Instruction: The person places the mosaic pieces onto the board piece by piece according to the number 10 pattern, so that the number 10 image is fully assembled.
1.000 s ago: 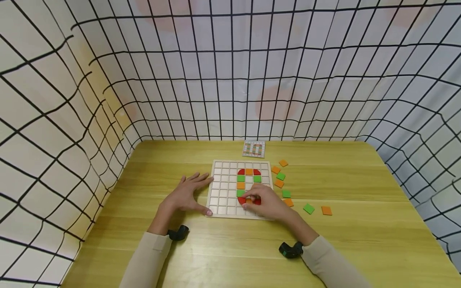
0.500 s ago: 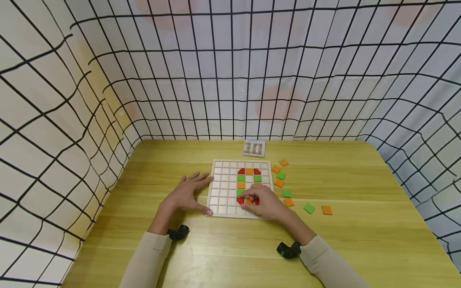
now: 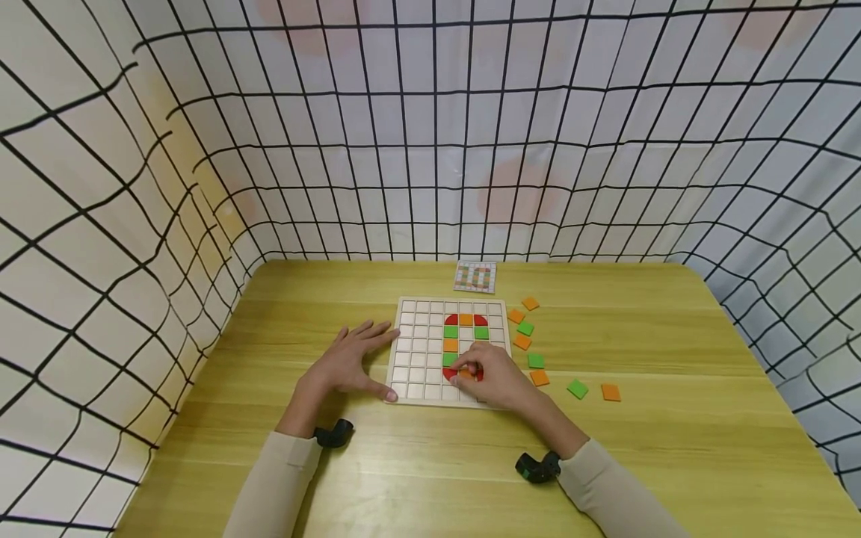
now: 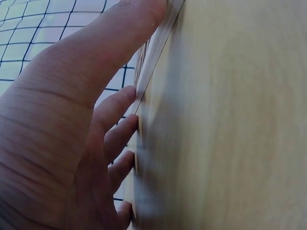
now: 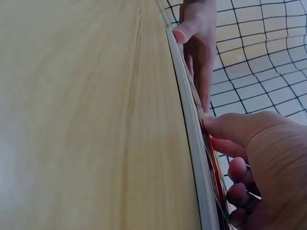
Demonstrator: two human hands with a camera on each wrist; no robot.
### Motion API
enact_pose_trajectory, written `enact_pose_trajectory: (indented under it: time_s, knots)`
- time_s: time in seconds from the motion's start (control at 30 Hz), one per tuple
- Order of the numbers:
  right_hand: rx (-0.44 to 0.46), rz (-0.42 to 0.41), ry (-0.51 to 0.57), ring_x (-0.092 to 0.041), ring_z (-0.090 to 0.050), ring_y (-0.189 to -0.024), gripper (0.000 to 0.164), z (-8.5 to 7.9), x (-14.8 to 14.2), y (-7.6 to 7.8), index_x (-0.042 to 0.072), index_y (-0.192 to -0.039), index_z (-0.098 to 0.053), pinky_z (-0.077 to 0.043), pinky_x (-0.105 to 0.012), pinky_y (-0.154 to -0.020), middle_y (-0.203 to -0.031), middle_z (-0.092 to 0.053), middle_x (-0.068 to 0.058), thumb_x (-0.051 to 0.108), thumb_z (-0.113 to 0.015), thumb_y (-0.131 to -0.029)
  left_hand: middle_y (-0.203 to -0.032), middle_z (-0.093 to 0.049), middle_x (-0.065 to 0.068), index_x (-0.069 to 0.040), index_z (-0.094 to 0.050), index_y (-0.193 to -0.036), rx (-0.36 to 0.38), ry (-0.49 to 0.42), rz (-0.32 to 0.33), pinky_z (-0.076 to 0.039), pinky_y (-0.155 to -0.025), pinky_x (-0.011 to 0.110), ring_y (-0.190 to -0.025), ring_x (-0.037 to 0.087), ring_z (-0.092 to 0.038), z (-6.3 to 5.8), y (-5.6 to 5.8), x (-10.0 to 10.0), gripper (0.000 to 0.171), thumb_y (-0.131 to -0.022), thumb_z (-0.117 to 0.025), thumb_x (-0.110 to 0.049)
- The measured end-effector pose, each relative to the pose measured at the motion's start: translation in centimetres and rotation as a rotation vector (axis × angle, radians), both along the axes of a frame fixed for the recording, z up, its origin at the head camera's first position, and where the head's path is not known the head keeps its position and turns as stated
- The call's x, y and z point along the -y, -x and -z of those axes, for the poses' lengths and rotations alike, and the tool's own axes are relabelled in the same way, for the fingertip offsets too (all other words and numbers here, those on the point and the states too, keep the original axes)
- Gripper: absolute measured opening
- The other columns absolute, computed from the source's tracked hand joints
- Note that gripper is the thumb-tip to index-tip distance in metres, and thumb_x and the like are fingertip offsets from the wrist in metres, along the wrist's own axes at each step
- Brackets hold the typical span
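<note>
A wooden grid board (image 3: 417,350) lies on the table, with red, orange and green tiles set in a ring on its right half. My left hand (image 3: 346,361) lies with fingers spread at the board's left edge, its thumb on the near left corner. Over the lower part of the ring, my right hand (image 3: 496,377) has thumb and index finger on a red rounded tile (image 3: 448,373) at the ring's near left corner. That hand partly covers the neighbouring orange and red tiles. In the right wrist view, the thumb tip meets a red tile (image 5: 206,125) on the board.
Loose orange and green tiles lie right of the board, among them a green tile (image 3: 577,389) and an orange tile (image 3: 610,392). A small card with a coloured grid pattern (image 3: 474,276) lies behind the board. Black-lined white curtain (image 3: 430,149) surrounds the table (image 3: 377,471).
The red rounded tile has shifted slightly left and straightened into its cell. My right hand has moved slightly left with it. My left hand stays where it was.
</note>
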State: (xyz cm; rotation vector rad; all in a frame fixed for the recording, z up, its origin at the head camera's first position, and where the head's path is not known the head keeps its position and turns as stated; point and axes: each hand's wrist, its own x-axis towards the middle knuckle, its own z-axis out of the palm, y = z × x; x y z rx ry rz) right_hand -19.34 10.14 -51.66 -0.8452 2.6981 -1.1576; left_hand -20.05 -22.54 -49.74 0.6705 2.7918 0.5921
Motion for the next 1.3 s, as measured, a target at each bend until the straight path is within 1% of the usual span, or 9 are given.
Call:
enact_pose_trajectory:
  time_s: [0.23,0.33,0.47,0.7,0.8,0.9,1.03,1.13,1.3]
  knots:
    - [-0.009,0.003,0.0,-0.009,-0.048,-0.073,0.01,0.0,0.0,0.0,0.021,-0.099,-0.08,-0.039,-0.023,-0.062,-0.078,-0.054,0.007,0.027,-0.08,-0.09,-0.172,-0.024,-0.002,-0.032,-0.034,-0.162,0.003,0.004,-0.004,-0.005,-0.125,0.069,-0.161,0.034,-0.014,0.1,0.1,0.0,0.121,-0.062,-0.084,-0.078]
    - [0.007,0.024,-0.001,-0.01,-0.049,-0.074,0.009,0.0,-0.3,0.0,0.024,-0.1,-0.079,-0.039,-0.023,-0.063,-0.078,-0.054,0.008,0.028,-0.079,-0.091,-0.172,-0.024,-0.002,-0.032,-0.034,-0.162,0.004,0.002,-0.006,-0.005,-0.125,0.069,-0.161,0.034,-0.013,0.2,0.1,0.0,0.121,-0.061,-0.083,-0.079]
    - [0.021,0.064,0.023,-0.013,-0.05,-0.075,0.01,-0.2,-1.5,0.1,0.025,-0.102,-0.079,-0.04,-0.025,-0.065,-0.077,-0.054,0.009,0.028,-0.079,-0.092,-0.172,-0.024,-0.003,-0.033,-0.034,-0.162,0.004,-0.004,-0.005,-0.004,-0.125,0.069,-0.161,0.034,-0.013,0.1,0.1,-0.1,0.121,-0.061,-0.084,-0.079]
    - [-0.014,0.11,0.039,-0.015,-0.05,-0.08,0.02,-0.7,-6.0,-0.3,0.02,-0.108,-0.078,-0.04,-0.029,-0.071,-0.079,-0.056,0.003,0.029,-0.081,-0.09,-0.172,-0.025,-0.001,-0.031,-0.036,-0.162,0.002,-0.006,-0.005,-0.005,-0.125,0.07,-0.161,0.035,-0.014,0.1,0.1,-0.2,0.122,-0.06,-0.084,-0.078]
    - [-0.013,0.137,0.041,-0.016,-0.051,-0.082,0.025,-0.8,-8.1,-0.6,0.019,-0.111,-0.077,-0.041,-0.029,-0.074,-0.082,-0.057,0.0,0.033,-0.082,-0.09,-0.172,-0.026,-0.001,-0.032,-0.036,-0.162,0.0,-0.002,-0.007,-0.005,-0.125,0.07,-0.161,0.035,-0.014,0.1,0.1,-0.1,0.122,-0.06,-0.084,-0.078]
    - [-0.017,0.172,0.03,-0.015,-0.051,-0.083,0.031,-0.9,-10.1,-0.9,0.02,-0.114,-0.076,-0.041,-0.028,-0.074,-0.083,-0.057,0.0,0.037,-0.083,-0.089,-0.172,-0.025,-0.002,-0.032,-0.036,-0.162,-0.002,0.003,-0.007,-0.006,-0.125,0.07,-0.161,0.035,-0.015,0.0,0.2,-0.1,0.122,-0.06,-0.084,-0.079]
    - [-0.044,0.204,-0.009,-0.014,-0.052,-0.084,0.038,-0.5,-12.7,-1.0,0.022,-0.119,-0.076,-0.042,-0.027,-0.074,-0.086,-0.059,0.001,0.041,-0.083,-0.087,-0.172,-0.026,-0.002,-0.031,-0.036,-0.162,0.004,0.006,-0.007,-0.006,-0.124,0.071,-0.16,0.036,-0.015,-0.1,0.1,0.0,0.122,-0.06,-0.085,-0.078]
    - [-0.067,0.222,-0.056,-0.013,-0.052,-0.086,0.044,-0.2,-14.7,-1.1,0.022,-0.123,-0.074,-0.041,-0.026,-0.077,-0.088,-0.059,0.002,0.043,-0.084,-0.086,-0.171,-0.027,0.0,-0.029,-0.038,-0.161,0.008,0.003,-0.01,-0.007,-0.123,0.072,-0.16,0.037,-0.016,-0.2,0.0,0.0,0.122,-0.06,-0.086,-0.076]
    - [-0.077,0.246,-0.11,-0.01,-0.05,-0.088,0.053,-0.3,-18.1,-1.8,0.024,-0.13,-0.071,-0.039,-0.026,-0.079,-0.093,-0.059,0.005,0.045,-0.085,-0.085,-0.171,-0.028,0.0,-0.029,-0.038,-0.161,0.0,0.001,-0.005,-0.007,-0.123,0.072,-0.16,0.037,-0.017,-0.3,0.1,-0.2,0.122,-0.06,-0.085,-0.077]
